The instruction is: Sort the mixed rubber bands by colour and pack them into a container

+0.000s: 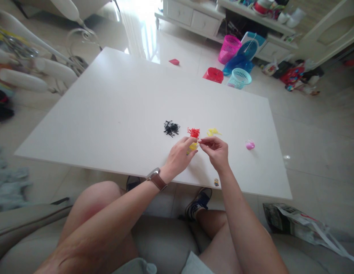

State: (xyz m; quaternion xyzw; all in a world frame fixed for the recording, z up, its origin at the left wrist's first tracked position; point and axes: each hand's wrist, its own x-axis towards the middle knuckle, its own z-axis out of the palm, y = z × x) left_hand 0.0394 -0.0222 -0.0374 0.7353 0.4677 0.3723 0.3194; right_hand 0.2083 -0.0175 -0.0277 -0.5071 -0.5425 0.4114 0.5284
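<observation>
My left hand [180, 155], a watch on its wrist, curls round a small clear container with yellow in it [193, 146]. Close against that container's right side, my right hand [217, 151] has thumb and fingers pinched together; whatever they hold is too small to name. Just beyond the fingers lies a pile of small red bands or strips [193, 132]. A looser group of yellow pieces [213, 132] is to its right, and a pile of black loop-like pieces [171, 128] to its left. The table [114, 102] under them is white.
A small pink round object [250, 145] sits on the table at right, and a small yellow cartoon figure [216, 182] near the front edge. Beyond the table stand a pink basket [229, 48], a light blue basket [240, 78] and a red stool-like item [213, 75].
</observation>
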